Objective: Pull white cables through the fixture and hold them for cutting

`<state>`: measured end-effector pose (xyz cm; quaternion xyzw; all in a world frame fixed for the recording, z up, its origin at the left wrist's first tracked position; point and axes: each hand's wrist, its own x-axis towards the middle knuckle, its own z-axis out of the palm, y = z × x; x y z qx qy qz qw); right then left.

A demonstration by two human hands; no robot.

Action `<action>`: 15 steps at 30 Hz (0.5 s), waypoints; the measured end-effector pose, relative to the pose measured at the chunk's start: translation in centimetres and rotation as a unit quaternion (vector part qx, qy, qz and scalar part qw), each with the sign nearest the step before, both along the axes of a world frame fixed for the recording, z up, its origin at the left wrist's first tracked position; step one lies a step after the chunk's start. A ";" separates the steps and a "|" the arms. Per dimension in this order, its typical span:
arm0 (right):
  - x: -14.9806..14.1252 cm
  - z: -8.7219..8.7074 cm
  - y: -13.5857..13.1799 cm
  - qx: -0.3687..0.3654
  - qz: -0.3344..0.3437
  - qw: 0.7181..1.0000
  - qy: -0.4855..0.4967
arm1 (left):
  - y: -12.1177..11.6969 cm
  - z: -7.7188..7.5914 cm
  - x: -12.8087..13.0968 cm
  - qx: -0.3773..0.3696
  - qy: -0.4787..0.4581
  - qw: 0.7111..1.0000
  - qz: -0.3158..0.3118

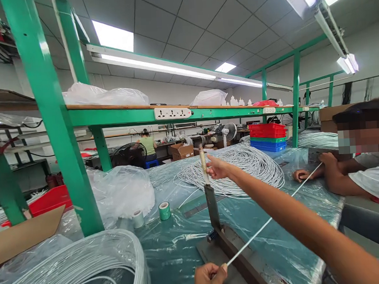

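My left hand [211, 278], low in the view, is closed in a pinch on the end of a thin white cable [262, 228]. The cable runs taut up to the right, passing behind my right forearm, toward a co-worker's hands [327, 159]. Beneath it stands a lever cutter [235, 255] with a metal base and a long bar. Its lever [211, 205] is raised nearly upright, topped by a worn, tape-wrapped handle [203, 160]. My right hand [219, 166] is at the right side of this handle, fingers partly apart and not wrapped round it.
A big loose coil of white cable [232, 167] lies behind the cutter. Another coil [97, 267] is at lower left. Tape rolls [164, 211] and plastic bags [125, 191] sit left of the cutter. Stacked bins [268, 137] and green shelf posts [55, 124] stand around the table.
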<state>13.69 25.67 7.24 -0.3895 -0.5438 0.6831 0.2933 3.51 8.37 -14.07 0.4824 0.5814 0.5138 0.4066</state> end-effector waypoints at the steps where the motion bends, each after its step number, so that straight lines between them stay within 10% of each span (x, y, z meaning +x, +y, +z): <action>1: 1.4 0.2 -1.2 0.000 0.003 1.000 0.003 | -0.1 0.0 0.0 0.005 0.002 1.000 0.002; 8: 11.5 -2.8 -12.8 0.001 0.057 0.996 -0.070 | -0.6 0.0 0.4 0.015 -0.006 1.000 0.011; 15: 14.1 -8.2 -20.1 -0.085 0.001 0.992 -0.091 | -1.1 0.7 0.4 0.015 0.003 1.000 -0.005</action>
